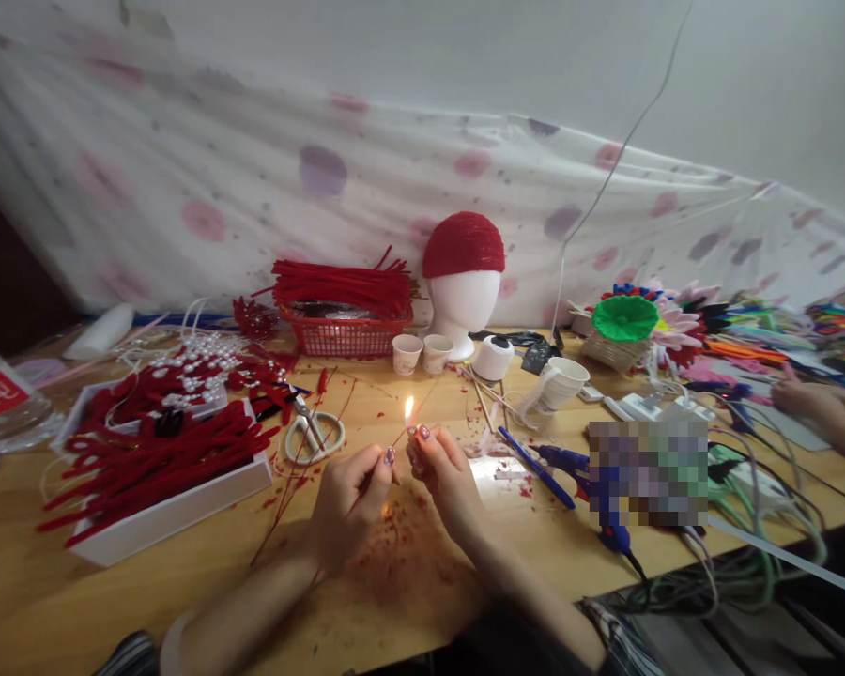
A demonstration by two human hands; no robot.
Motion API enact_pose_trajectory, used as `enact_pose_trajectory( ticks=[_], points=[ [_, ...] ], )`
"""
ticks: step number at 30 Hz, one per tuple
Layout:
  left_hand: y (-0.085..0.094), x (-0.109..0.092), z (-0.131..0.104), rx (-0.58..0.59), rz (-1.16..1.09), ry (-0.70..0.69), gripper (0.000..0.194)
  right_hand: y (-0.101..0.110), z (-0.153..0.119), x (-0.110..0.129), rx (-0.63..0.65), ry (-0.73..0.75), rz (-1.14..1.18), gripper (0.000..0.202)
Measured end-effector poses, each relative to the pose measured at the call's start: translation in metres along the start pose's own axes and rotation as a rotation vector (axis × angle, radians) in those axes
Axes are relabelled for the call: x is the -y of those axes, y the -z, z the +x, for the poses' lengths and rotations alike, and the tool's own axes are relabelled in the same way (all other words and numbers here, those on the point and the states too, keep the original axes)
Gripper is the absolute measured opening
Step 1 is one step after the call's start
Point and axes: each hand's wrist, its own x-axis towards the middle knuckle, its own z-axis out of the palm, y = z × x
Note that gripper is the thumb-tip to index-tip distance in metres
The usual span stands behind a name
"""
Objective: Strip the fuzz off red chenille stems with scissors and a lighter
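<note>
Near the middle of the wooden table (204, 610), my left hand (358, 498) pinches a thin dark red strand that runs down past the palm. Its tip slants up toward a small flame (409, 409). My right hand (445, 474) is closed around a lighter, mostly hidden by the fingers, and the flame stands upright above it. Both hands are close together, with a narrow gap between the fingertips. Red scraps are scattered under them. White-handled scissors (314, 436) lie behind my left hand.
A white box (176, 519) of red fuzzy stems is at left, a red basket (352, 338) and a foam head (463, 310) behind. A blue glue gun (609, 502) with cables and a blue pen (536, 468) lie at right. Another person's hand (809, 399) is far right.
</note>
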Motion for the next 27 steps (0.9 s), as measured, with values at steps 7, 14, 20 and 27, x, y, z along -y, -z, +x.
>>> enact_pose_trajectory(
  ticks=[7, 14, 20, 27],
  points=[
    [0.0, 0.001, 0.0, -0.012, 0.019, 0.011, 0.034, 0.002, 0.004, 0.0, -0.091, -0.013, 0.036, 0.035],
    [0.0, 0.002, 0.001, -0.003, 0.027, -0.018, 0.035, 0.006, 0.009, 0.0, -0.199, -0.036, 0.077, 0.032],
    [0.0, 0.002, 0.0, 0.008, -0.002, -0.026, 0.034, 0.008, 0.011, 0.002, -0.283, -0.05, 0.1, 0.032],
    [0.001, 0.0, 0.001, 0.011, 0.047, -0.033, 0.032, 0.007, 0.011, 0.006, -0.261, -0.023, 0.119, 0.036]
  ],
)
